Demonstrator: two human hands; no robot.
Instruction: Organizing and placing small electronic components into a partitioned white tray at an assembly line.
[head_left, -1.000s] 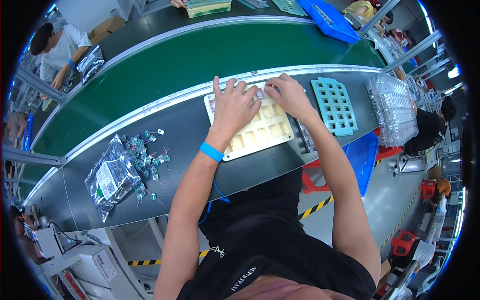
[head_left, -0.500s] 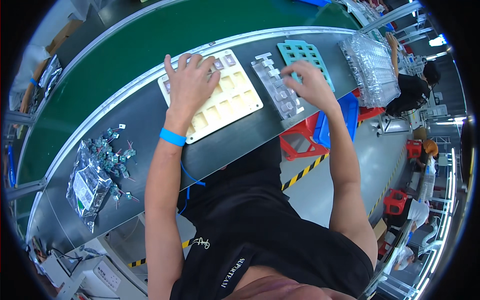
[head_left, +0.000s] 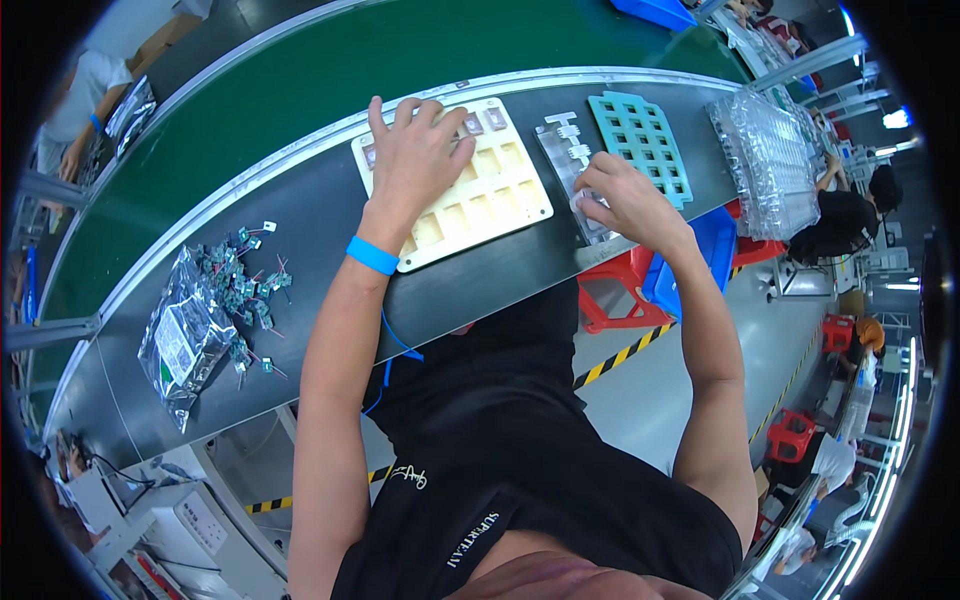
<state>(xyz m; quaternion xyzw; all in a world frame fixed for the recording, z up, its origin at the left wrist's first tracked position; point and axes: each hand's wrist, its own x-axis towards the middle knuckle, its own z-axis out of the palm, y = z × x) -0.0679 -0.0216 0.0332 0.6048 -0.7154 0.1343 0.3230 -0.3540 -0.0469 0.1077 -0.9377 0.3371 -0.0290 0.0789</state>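
Note:
My left hand rests on the far left part of a cream fixture block with rows of square pockets. Its fingers are spread, covering some pockets. Small greyish-purple square parts sit in a few pockets along the far edge. To the right, my right hand bends over a clear plastic tray of small pieces. Its thumb and fingers are drawn together at the tray's near half; whatever is between the fingertips is too small to make out. A blue band circles my left wrist.
A teal grid tray lies right of the clear tray, with stacked clear blister trays beyond. Wired circuit boards and a silver bag lie at left. A blue bin and red stool stand below the table edge.
My right hand has come down onto the near half of the clear tray, its fingers closing together. My left hand stays on the cream block. The whole view has shifted slightly.

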